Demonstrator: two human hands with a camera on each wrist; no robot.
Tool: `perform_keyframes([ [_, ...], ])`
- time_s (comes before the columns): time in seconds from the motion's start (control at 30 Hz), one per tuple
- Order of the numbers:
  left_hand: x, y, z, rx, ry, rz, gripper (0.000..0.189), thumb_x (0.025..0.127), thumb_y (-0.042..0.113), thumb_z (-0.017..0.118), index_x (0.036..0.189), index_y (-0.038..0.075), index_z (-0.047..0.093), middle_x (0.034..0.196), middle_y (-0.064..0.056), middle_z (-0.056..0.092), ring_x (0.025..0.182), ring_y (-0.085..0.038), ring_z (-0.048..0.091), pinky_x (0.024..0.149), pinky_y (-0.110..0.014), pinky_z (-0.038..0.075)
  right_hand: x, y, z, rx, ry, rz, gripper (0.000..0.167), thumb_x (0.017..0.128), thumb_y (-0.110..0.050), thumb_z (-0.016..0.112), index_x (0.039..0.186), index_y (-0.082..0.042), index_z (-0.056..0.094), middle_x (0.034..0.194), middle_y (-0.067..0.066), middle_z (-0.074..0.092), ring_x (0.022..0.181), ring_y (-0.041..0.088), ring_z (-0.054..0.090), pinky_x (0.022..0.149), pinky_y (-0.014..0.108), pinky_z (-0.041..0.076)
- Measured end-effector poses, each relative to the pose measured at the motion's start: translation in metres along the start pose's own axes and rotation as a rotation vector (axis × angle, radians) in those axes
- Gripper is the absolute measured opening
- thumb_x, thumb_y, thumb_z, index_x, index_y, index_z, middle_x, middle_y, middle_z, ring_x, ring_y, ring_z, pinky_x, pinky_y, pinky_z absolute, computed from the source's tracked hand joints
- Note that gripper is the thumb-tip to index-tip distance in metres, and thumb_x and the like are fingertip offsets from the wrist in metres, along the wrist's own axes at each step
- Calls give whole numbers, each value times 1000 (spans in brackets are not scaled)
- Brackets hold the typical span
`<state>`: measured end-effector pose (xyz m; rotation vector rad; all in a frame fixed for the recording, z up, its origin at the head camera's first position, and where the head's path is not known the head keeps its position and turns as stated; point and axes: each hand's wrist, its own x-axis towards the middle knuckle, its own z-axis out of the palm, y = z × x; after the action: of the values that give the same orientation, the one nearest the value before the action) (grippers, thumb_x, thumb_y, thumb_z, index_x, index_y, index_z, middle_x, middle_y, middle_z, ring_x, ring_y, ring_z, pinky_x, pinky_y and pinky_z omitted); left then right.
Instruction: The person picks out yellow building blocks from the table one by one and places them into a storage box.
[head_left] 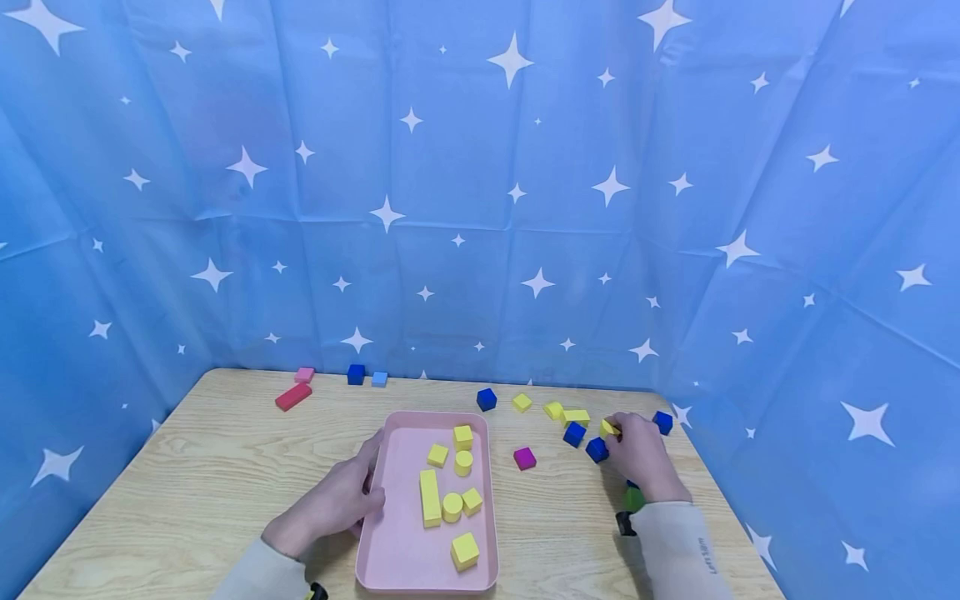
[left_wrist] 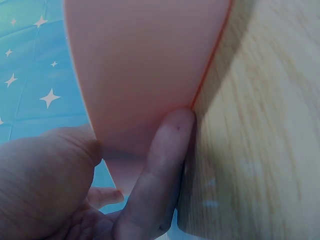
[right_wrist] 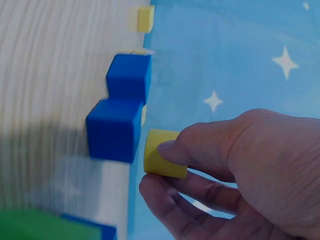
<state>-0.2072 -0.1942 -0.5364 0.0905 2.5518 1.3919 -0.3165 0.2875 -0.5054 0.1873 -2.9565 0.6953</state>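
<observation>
A pink tray (head_left: 397, 550) stands on the table with several yellow blocks in it, among them a long bar (head_left: 430, 498) and two cylinders. My left hand (head_left: 337, 500) grips the tray's left side. In the left wrist view, its thumb and fingers lie either side of the tray wall (left_wrist: 145, 60). At the right, my right hand (head_left: 643, 457) pinches a yellow cylinder (right_wrist: 156, 159) between thumb and fingers. Two blue cubes (right_wrist: 114, 127) sit close beside that cylinder in the right wrist view.
More yellow blocks (head_left: 576, 417) and a blue cube (head_left: 487, 400) lie towards the back edge. A magenta block (head_left: 525, 458) is right of the tray. A green block (head_left: 634, 499) sits under my right wrist. Red (head_left: 293, 397), pink and blue blocks lie at the back left.
</observation>
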Motion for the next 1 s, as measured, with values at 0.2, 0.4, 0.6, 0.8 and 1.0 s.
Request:
perform_keyframes([
  [0.2, -1, 0, 0, 0, 0, -1, 101, 102, 1, 73, 187, 6, 17, 119, -16, 74, 75, -21, 77, 52, -41, 68, -2, -27, 9, 26, 19, -70, 34, 107, 3, 68, 139, 13, 76, 131, 33, 80, 86, 24, 71, 72, 38, 63],
  [0.4, -1, 1, 0, -2, 0, -5, 102, 102, 1, 74, 187, 8, 17, 117, -15, 73, 74, -21, 77, 52, -41, 68, -7, -58, 23, 2, 41, -145, 32, 103, 4, 73, 134, 9, 80, 122, 25, 80, 95, 24, 72, 81, 43, 69],
  [0.6, 0, 1, 0, -6, -4, -9, 103, 102, 1, 74, 187, 8, 17, 114, -14, 73, 76, -21, 77, 52, -41, 69, -15, -87, 34, 29, 12, -178, 33, 103, 3, 75, 135, 5, 81, 120, 18, 78, 92, 19, 68, 76, 34, 65],
  [0.8, 0, 1, 0, -4, -6, -12, 102, 102, 1, 74, 187, 7, 17, 115, -14, 74, 76, -21, 78, 53, -41, 69, -23, -111, 41, 64, -15, -204, 31, 102, 2, 80, 133, 0, 83, 125, 17, 81, 97, 19, 76, 83, 36, 74],
  [1.0, 0, 1, 0, -1, 6, -19, 102, 102, 3, 75, 187, 10, 19, 126, -18, 76, 76, -21, 78, 53, -41, 69, -29, -126, 47, 64, -20, -275, 28, 101, 0, 85, 129, -3, 85, 112, 10, 78, 85, 12, 65, 73, 26, 66],
])
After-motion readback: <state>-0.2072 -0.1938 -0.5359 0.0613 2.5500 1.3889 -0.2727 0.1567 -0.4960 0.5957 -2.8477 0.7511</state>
